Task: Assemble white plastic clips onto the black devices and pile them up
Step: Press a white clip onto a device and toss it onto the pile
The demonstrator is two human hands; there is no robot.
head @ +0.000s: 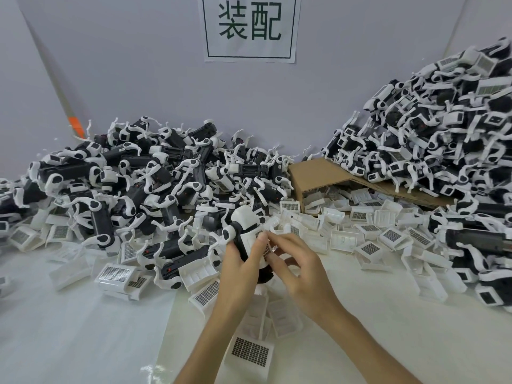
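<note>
Two hands met above the white table (83, 328): the left hand (238, 263) gripped a black device with white plastic limbs (243, 231), held roughly upright, while the right hand (300, 270) pinched a white plastic clip with a dark grille (267, 249) against its side. Fitting seemed under way; next the clip likely needed pressing home before the device joined the tall heap of finished devices (443, 120) at right.
</note>
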